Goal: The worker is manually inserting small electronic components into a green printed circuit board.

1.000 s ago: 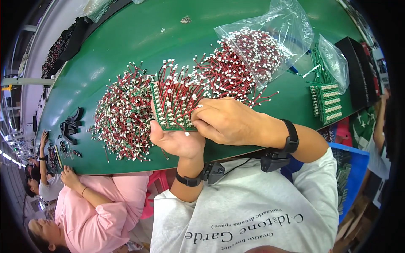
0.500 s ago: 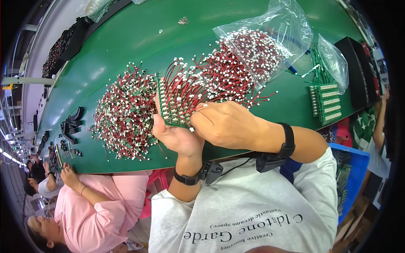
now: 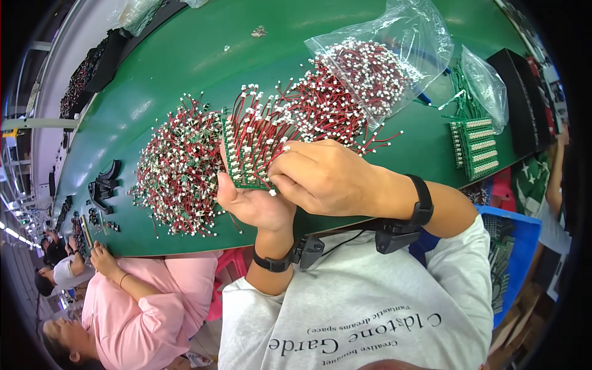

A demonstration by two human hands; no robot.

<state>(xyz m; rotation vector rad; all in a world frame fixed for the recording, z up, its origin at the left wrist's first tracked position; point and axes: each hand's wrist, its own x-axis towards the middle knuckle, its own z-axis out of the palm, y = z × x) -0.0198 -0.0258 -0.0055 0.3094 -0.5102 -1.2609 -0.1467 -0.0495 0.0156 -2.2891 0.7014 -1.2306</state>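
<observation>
The left hand (image 3: 253, 203) holds a green circuit board (image 3: 246, 157) from below, its grip closed on the board's lower edge, thumb up along the left side. The board is tilted above the near edge of the green worktop (image 3: 185, 68), and many short red-and-white wire leads with white plugs stand up from its face. The right hand (image 3: 327, 176) lies just beside it, its fingertips (image 3: 277, 169) pinched together on the leads at the board's lower right corner. Left of the board a loose heap of wired leads (image 3: 179, 169) rests on the worktop; behind the hands a second heap (image 3: 327, 108) spills out of a clear plastic bag (image 3: 394, 49). Further right, a stack of green boards (image 3: 475, 145) lies partly under another clear bag (image 3: 487, 86). Both wrists carry black bands. At lower left, a person in a pink top (image 3: 148, 308) sits at the same worktop.
</observation>
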